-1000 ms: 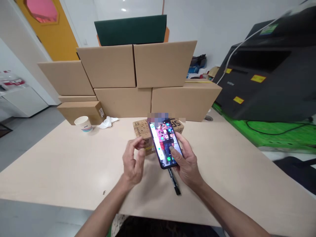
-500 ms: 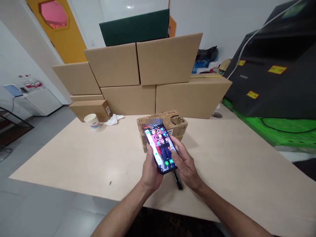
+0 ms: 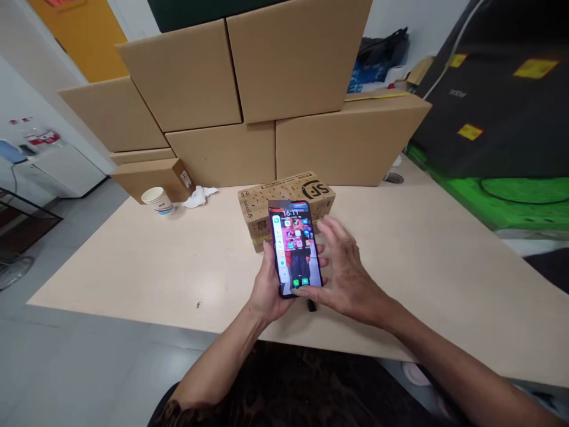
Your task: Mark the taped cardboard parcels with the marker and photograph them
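A smartphone (image 3: 299,255) with a lit screen full of app icons is in my left hand (image 3: 267,290). The left thumb lies along its left edge, and fingertips wrap round to its right edge. My right hand (image 3: 349,273) is open beside the phone, fingers apart and curved, with the thumb over the bottom of the screen. Behind the phone, partly covered by it, a small printed cardboard parcel (image 3: 315,198) lies on the table. Below the phone the end of a black pen-like object (image 3: 312,305) shows; the rest is hidden.
Large cardboard boxes (image 3: 200,77) are stacked along the back of the table (image 3: 146,273). A paper cup (image 3: 157,200) and a crumpled tissue (image 3: 201,197) stand near a smaller brown box (image 3: 151,178) at left. A big black machine (image 3: 498,89) rises above a green surface at right.
The phone has turned more upright. My right hand has let go of its right side and spread its fingers, its thumb now at the screen's bottom. The view has tipped downward.
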Demonstrator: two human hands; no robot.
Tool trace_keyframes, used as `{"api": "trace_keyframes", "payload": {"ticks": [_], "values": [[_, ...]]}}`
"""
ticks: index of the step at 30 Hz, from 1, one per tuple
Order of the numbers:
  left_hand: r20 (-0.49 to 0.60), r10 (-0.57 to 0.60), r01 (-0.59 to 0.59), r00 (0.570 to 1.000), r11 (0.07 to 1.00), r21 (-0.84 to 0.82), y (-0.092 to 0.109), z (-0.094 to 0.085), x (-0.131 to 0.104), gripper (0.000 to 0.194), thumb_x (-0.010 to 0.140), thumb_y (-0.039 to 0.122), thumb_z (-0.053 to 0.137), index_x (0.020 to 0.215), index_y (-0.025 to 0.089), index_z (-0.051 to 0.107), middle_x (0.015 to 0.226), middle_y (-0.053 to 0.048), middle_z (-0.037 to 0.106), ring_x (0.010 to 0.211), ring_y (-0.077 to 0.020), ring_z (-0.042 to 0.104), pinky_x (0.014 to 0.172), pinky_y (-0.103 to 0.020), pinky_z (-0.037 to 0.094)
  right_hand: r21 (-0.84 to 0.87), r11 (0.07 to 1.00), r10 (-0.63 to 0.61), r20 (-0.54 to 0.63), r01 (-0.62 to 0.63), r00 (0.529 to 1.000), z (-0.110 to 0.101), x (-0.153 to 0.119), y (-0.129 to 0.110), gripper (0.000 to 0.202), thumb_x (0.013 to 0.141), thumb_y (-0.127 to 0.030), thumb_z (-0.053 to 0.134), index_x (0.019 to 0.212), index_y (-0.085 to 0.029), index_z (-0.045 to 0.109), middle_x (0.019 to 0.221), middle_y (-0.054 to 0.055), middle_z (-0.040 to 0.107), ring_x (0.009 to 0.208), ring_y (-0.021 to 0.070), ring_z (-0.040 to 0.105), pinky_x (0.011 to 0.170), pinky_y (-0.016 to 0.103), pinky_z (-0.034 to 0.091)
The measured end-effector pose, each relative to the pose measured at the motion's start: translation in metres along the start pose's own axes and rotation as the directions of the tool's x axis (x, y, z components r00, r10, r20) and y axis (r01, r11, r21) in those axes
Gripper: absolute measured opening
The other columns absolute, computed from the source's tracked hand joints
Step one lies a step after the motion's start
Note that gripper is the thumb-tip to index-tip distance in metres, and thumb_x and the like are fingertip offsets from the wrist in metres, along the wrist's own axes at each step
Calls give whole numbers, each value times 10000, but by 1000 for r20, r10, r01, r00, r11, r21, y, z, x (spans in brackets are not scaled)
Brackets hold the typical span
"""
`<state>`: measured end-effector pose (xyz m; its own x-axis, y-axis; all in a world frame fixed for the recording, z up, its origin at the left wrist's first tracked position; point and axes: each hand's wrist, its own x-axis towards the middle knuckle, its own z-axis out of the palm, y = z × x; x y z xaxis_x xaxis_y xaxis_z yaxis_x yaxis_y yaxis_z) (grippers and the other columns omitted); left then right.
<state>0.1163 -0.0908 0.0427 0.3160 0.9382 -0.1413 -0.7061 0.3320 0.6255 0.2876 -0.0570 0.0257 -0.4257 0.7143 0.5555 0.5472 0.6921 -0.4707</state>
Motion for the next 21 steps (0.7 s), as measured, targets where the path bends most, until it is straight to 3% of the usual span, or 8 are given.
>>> {"api": "trace_keyframes", "payload": {"ticks": [3, 6, 9, 13, 16, 19, 21], "values": [[64, -87, 83, 994, 995, 52, -7, -4, -3, 800, 922, 781, 472, 1362, 140, 658, 1316, -203, 716, 1229, -372, 683, 1024, -509, 554, -129, 992, -21, -141, 3, 990, -8, 21, 16, 1187, 782, -817, 659, 1664, -267, 86, 1656, 221, 243, 1517, 493, 280, 1157, 724, 325], [128, -166, 164, 978, 986, 26, -12, -8, -7, 787, 918, 773, 487, 1357, 145, 668, 1338, -212, 704, 1123, -326, 723, 915, -447, 592, -232, 968, -1, -376, -93, 927, -27, 46, 36, 991, 904, -695, 613, 1657, -275, 124, 1665, 207, 242, 1538, 501, 231, 1146, 769, 285], [171, -206, 213, 964, 977, -28, -14, -11, -11, 792, 934, 769, 451, 1363, 140, 669, 1321, -212, 711, 1052, -280, 737, 880, -414, 598, -243, 964, -16, -461, -109, 887, -43, 55, 44, 767, 992, -539, 567, 1635, -315, 216, 1633, 192, 331, 1516, 462, 309, 1166, 726, 304], [170, -224, 239, 960, 968, -74, -16, -16, -11, 836, 927, 791, 419, 1360, 121, 668, 1318, -228, 709, 1054, -305, 739, 874, -434, 592, -212, 974, -145, -341, 74, 929, -42, 39, 32, 626, 1026, -429, 541, 1605, -342, 318, 1550, 142, 464, 1431, 389, 459, 1166, 652, 370], [137, -237, 252, 962, 963, -101, -17, -18, -10, 835, 925, 785, 435, 1371, 114, 654, 1295, -234, 719, 1101, -355, 734, 940, -498, 572, -157, 959, -259, -152, 235, 954, -34, 17, 20, 612, 1032, -429, 520, 1609, -351, 332, 1591, 106, 438, 1472, 375, 421, 1183, 630, 370], [88, -262, 272, 961, 952, -141, -17, -15, -9, 785, 953, 737, 459, 1422, 128, 616, 1270, -212, 736, 1178, -364, 713, 1062, -528, 520, -111, 920, -378, 0, 376, 926, -26, -3, 10, 570, 1024, -477, 521, 1574, -370, 414, 1648, 81, 395, 1536, 363, 325, 1196, 599, 358], [54, -258, 264, 965, 952, -157, -17, -12, -8, 748, 983, 698, 448, 1432, 122, 611, 1277, -200, 737, 1235, -342, 690, 1113, -481, 494, -82, 867, -483, 102, 491, 870, -21, -11, 6, 541, 1011, -538, 531, 1524, -368, 499, 1630, 75, 443, 1551, 338, 296, 1209, 572, 339]]}}
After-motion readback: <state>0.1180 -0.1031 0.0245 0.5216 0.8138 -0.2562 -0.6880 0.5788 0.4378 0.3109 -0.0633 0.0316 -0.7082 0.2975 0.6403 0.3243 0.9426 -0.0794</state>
